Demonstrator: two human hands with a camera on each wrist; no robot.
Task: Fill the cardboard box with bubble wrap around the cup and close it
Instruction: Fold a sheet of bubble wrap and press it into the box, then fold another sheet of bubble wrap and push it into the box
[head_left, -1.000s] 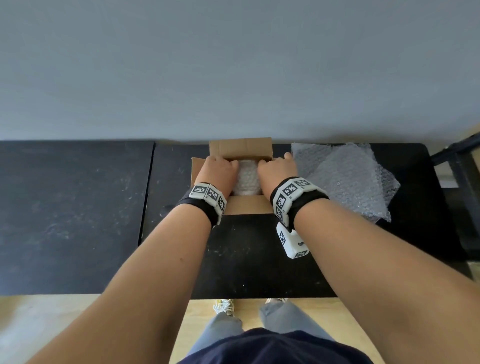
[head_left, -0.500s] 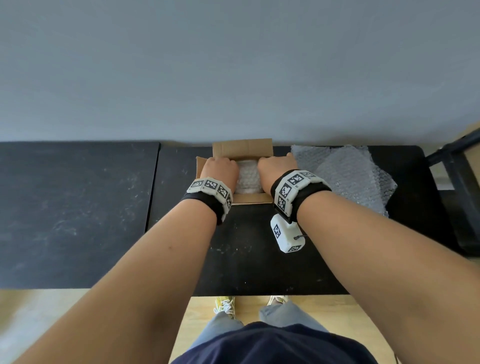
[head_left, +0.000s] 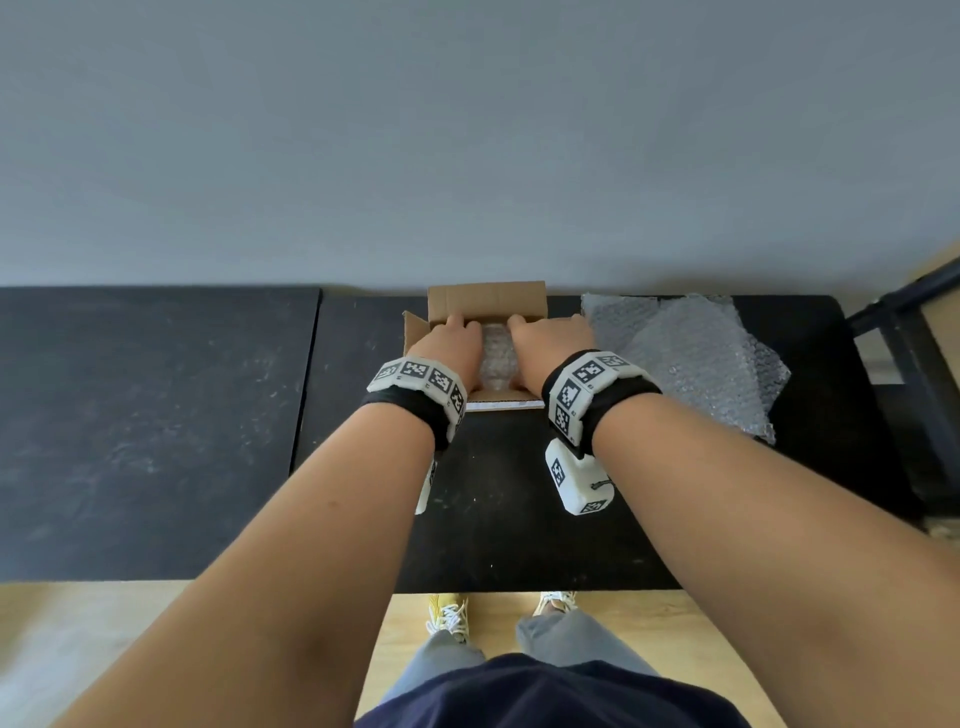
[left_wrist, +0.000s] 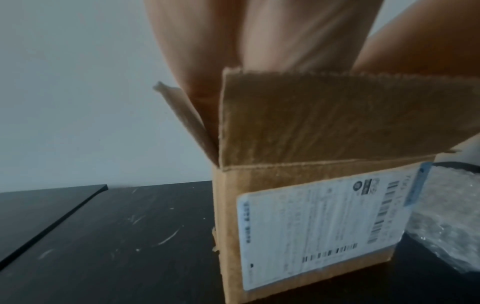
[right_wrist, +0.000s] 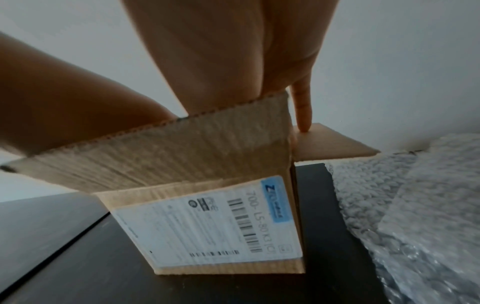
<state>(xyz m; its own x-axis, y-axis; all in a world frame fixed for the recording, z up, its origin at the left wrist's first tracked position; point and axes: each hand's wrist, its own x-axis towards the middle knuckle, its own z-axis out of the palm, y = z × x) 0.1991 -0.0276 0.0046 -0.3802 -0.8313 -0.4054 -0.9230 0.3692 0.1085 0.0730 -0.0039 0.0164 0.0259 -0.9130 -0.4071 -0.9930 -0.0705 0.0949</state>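
Two hands are down in the cardboard box (head_left: 487, 301), which stands open on the black tabletop (head_left: 519, 519) against the grey wall. Left hand (head_left: 449, 345) reaches in at the box's left side, right hand (head_left: 548, 343) at its right, with crumpled bubble wrap (head_left: 497, 361) filling the box between them. Fingers go over the rim and out of sight, so I cannot tell how they lie; only one right finger shows, straight, tip touching the box's right flap (right_wrist: 335, 146). Spare bubble wrap sheets (head_left: 696, 358) lie just right of the box. No cup visible.
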